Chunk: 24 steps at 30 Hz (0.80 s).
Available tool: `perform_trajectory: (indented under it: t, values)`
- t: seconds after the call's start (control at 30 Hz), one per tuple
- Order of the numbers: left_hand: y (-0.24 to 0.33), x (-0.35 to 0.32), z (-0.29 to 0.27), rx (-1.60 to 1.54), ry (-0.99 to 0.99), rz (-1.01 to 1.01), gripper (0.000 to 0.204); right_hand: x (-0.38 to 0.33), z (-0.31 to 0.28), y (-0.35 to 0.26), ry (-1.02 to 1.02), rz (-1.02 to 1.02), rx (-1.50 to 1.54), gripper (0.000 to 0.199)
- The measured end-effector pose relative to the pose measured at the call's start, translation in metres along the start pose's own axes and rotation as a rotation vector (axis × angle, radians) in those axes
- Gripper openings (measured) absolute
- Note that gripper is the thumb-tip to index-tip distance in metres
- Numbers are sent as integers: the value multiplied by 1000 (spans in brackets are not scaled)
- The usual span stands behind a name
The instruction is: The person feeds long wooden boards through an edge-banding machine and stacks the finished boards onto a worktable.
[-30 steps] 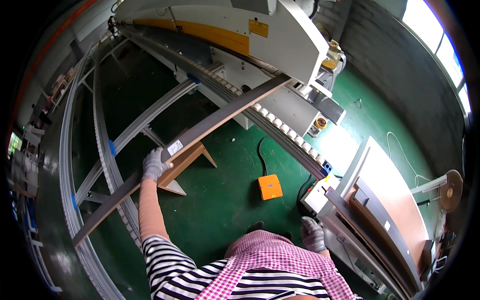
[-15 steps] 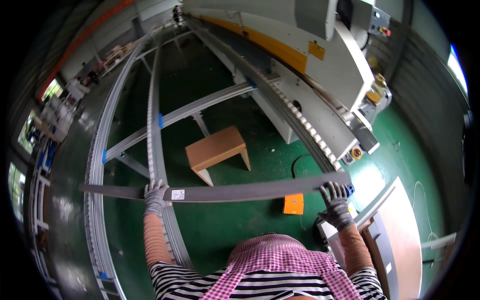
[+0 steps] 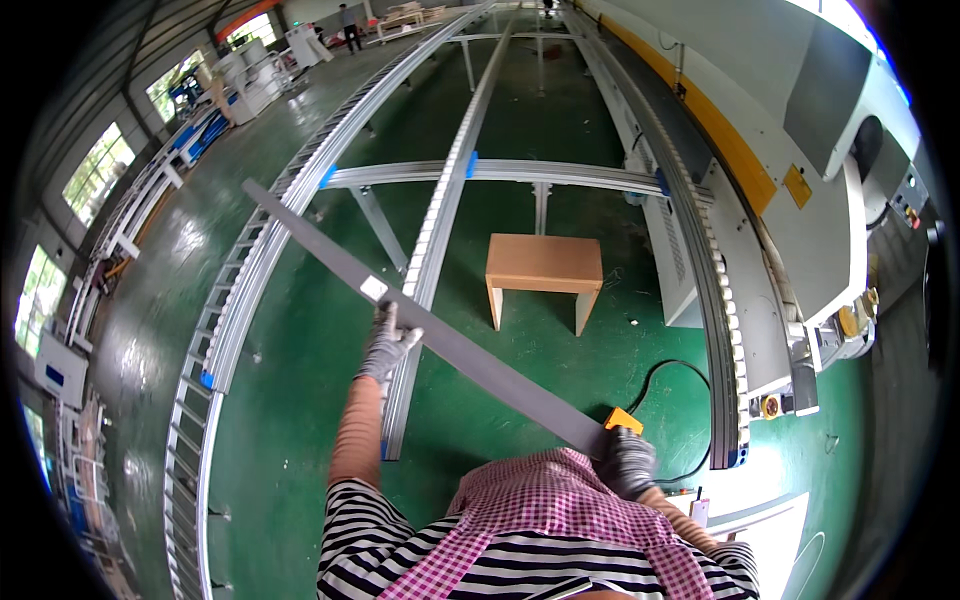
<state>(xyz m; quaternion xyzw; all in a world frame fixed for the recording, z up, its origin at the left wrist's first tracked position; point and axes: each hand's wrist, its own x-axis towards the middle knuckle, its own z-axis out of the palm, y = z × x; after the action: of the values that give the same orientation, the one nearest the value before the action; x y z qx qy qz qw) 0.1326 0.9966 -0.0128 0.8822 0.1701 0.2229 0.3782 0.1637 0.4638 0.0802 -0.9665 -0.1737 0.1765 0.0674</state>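
Note:
A long, narrow grey panel strip (image 3: 490, 374) slants across in front of me, its far left end over the left rail and its near right end close to my body. A small white label (image 3: 373, 288) is stuck on its upper face. My left hand (image 3: 388, 345), in a grey glove, holds the strip's near edge just below the label, beside the middle rail. In a matching glove, my right hand (image 3: 627, 464) is closed round the near end by my apron; part of its grip is hidden.
Roller rails (image 3: 450, 215) run away from me, joined by a crossbar (image 3: 570, 176). A brown bench-like stand (image 3: 545, 262) is on the green floor between them. An orange box (image 3: 623, 421) with a black cable lies near my right hand. A large white machine (image 3: 800, 270) borders the right side.
The strip has swung from nearly crosswise to a slant, its right end drawn in toward my body with my right hand. Both hands keep hold. The view has also turned.

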Motion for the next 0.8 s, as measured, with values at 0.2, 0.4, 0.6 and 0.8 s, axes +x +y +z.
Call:
perform_trajectory:
  t: [0.2,0.4,0.6,0.8]
  values:
    - [60,54,20,472,64,-311,91,26,9,-94,63,-292,132,83]
    - [137,71,38,473,29,-369,91,50,-19,-98,-49,-413,524,81]
    - [108,80,96,475,36,-99,86,-6,-6,-41,-42,-375,824,63]
    - [80,126,65,611,-51,-161,77,-128,99,78,206,219,1021,53]
